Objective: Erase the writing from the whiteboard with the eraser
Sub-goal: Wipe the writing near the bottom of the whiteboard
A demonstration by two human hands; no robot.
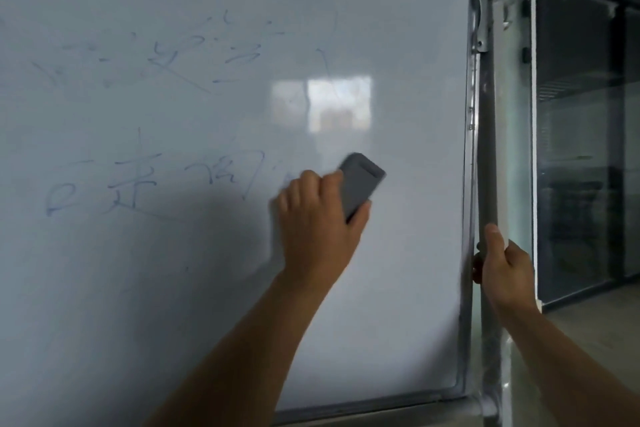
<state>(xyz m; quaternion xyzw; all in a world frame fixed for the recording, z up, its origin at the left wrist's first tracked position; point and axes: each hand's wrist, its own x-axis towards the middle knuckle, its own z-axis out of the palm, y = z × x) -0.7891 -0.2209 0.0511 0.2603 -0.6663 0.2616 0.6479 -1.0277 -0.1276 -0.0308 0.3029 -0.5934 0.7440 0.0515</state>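
Faint blue handwritten strokes (138,184) are seen across the left and middle of the white glossy whiteboard (398,28). Right of them, a grey rectangular eraser (360,184) is held flat against the board by the curled fingers of the left hand (318,218). At the board's right edge, the grey metal frame post (486,149) is gripped by the right hand (502,267).

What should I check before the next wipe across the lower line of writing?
1. Left hand grips the eraser: ok.
2. Eraser flat on the whiteboard: cannot tell, blurred.
3. Right hand holds the stand post, steadying the board: ok.
4. Lower writing left of the eraser remains: not ok.
5. Upper writing faint but remains: not ok.
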